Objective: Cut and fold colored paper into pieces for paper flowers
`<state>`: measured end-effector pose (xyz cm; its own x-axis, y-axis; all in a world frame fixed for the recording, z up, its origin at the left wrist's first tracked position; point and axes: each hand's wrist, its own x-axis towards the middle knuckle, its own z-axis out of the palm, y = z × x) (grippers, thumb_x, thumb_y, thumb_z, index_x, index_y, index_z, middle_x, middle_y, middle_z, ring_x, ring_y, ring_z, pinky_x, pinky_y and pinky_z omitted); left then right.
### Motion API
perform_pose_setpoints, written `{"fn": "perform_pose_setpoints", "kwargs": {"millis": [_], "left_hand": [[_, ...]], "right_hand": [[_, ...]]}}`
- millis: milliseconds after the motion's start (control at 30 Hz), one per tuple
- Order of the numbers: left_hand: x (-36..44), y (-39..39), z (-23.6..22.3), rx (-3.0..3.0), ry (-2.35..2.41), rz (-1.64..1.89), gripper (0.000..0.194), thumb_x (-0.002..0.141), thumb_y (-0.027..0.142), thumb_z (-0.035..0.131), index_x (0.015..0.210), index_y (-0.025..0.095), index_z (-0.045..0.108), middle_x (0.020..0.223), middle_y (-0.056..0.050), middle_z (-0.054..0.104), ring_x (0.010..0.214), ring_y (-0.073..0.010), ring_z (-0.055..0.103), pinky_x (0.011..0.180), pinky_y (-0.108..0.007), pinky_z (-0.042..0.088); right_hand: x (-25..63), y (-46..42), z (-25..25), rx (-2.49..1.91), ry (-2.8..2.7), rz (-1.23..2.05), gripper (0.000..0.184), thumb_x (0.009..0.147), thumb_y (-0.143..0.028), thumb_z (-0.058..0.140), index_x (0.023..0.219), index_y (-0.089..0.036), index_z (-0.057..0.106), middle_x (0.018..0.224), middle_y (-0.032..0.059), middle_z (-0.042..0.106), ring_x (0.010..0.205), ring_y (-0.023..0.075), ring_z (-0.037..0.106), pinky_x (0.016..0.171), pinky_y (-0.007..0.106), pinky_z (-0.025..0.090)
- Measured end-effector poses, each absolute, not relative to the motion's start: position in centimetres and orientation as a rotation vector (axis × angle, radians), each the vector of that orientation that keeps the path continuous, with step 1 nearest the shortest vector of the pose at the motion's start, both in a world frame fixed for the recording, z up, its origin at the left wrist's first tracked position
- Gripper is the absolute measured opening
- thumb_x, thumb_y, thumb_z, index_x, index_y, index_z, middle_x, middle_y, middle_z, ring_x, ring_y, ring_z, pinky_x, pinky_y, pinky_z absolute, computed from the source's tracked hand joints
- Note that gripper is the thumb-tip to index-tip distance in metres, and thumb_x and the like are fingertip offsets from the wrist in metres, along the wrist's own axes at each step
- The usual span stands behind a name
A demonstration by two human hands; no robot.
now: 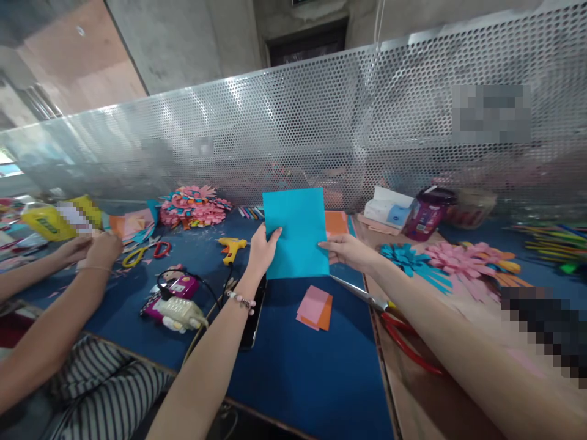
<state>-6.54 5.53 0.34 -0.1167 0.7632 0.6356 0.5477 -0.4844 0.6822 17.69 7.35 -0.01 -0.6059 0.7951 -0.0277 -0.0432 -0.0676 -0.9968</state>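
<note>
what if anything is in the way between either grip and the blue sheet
Nothing visible: the left grip holds the blue sheet directly at its left edge, and the right grip holds its right edge. The small pink and orange papers lie on the table, not in between.

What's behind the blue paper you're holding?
Behind the blue paper, orange paper peeks out on the right, with a holey metal screen farther back. The blue paper hides the rest.
</note>
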Motion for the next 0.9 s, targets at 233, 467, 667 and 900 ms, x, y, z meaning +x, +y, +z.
{"fn": "perform_pose_setpoints", "kwargs": {"millis": [233, 467, 667, 900], "left_hand": [[-6.46, 5.5, 0.38, 1.933, 1.497, 1.661, 0.036, 0.083, 0.043, 0.049, 0.107, 0.016, 0.057, 0.107, -0.011, 0.063, 0.1, -0.0242, 0.057, 0.088, -0.037, 0.042], [-6.57, 5.55, 0.35, 1.905, 1.529, 1.689, 0.035, 0.083, 0.043, 0.049, 0.103, 0.016, 0.058, 0.105, -0.011, 0.063, 0.098, -0.0249, 0.058, 0.086, -0.036, 0.043], [-6.6, 5.51, 0.34, 1.911, 1.538, 1.702, 0.035, 0.083, 0.044, 0.048, 0.103, 0.016, 0.058, 0.103, -0.011, 0.064, 0.096, -0.0247, 0.058, 0.085, -0.036, 0.043], [-6.68, 5.55, 0.31, 1.915, 1.569, 1.71, 0.037, 0.083, 0.044, 0.049, 0.105, 0.016, 0.058, 0.106, -0.011, 0.063, 0.099, -0.0247, 0.057, 0.088, -0.036, 0.042]], "right_hand": [[17.69, 7.25, -0.01, -0.795, -1.607, 1.743, 0.033, 0.073, -0.035, 0.069, 0.096, -0.01, 0.067, 0.092, 0.0125, 0.07, 0.079, 0.0192, 0.067, 0.077, 0.035, 0.056], [17.86, 7.02, -0.03, -0.803, -1.642, 1.826, 0.034, 0.075, -0.04, 0.065, 0.091, -0.01, 0.067, 0.087, 0.0119, 0.07, 0.074, 0.0166, 0.067, 0.073, 0.031, 0.056], [17.82, 6.83, 0.0, -0.771, -1.643, 1.808, 0.034, 0.075, -0.039, 0.066, 0.093, -0.01, 0.068, 0.086, 0.0109, 0.071, 0.077, 0.0172, 0.067, 0.074, 0.031, 0.056], [18.03, 7.1, -0.53, -0.775, -1.685, 1.808, 0.029, 0.072, -0.036, 0.069, 0.086, -0.011, 0.069, 0.079, 0.0093, 0.071, 0.072, 0.016, 0.067, 0.072, 0.03, 0.057]]}}
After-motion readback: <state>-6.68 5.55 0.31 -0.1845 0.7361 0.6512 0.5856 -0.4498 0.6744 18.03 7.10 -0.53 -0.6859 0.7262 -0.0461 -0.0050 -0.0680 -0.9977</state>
